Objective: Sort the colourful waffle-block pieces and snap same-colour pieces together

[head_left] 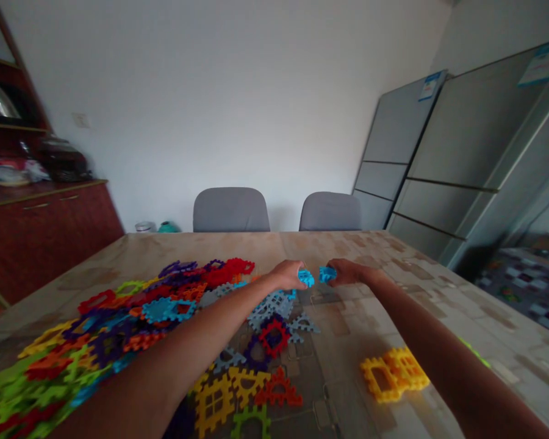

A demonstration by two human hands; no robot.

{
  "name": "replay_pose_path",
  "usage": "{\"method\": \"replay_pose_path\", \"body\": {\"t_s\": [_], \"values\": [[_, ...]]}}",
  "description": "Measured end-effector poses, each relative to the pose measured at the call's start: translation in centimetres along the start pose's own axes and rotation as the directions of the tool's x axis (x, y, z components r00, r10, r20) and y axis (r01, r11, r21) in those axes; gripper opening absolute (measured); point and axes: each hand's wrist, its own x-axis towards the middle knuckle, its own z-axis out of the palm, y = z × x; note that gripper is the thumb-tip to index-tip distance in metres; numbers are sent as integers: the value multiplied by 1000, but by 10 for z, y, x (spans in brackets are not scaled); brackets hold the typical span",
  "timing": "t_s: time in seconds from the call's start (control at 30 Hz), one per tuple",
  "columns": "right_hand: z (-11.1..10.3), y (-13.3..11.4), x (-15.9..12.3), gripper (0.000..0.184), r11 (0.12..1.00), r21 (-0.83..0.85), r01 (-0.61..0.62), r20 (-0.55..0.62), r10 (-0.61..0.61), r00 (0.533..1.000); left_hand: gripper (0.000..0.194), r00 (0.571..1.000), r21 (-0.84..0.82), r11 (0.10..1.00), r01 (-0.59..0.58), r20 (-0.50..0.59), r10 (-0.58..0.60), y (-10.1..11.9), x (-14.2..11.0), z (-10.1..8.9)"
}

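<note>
Both arms reach out over the table. My left hand is closed round a light blue plastic building piece. Across a small gap, my right hand grips light blue building pieces; how many it holds I cannot tell. Grey interlocking pieces lie just below my left hand. A large spread of notched plastic pieces in many colours, with a light blue one among them, covers the left of the table, partly hidden by my left forearm. Yellow window-like pieces lie beside my right forearm.
The patterned table stretches to two grey chairs at its far edge. A red-brown cabinet stands at the left, tall grey cabinets at the right. A lime green piece shows behind my right forearm.
</note>
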Motion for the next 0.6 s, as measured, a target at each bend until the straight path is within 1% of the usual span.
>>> {"method": "replay_pose_path", "body": {"t_s": [0.13, 0.3, 0.43, 0.6], "values": [[8, 12, 16, 30, 1000, -31, 3, 15, -2, 1000, 32, 1000, 28, 1000, 11, -10, -11, -3, 25, 17], [6, 18, 40, 32, 999, -50, -2, 24, 3, 1000, 34, 997, 48, 998, 29, -66, -26, -1, 48, 26], [3, 20, 51, 33, 999, -49, -19, 27, 20, 999, 34, 992, 48, 997, 65, -110, -59, 2, 56, 29], [2, 21, 52, 35, 999, -36, -35, 32, 36, 999, 35, 982, 16, 994, 107, -160, -103, 3, 53, 36]]}}
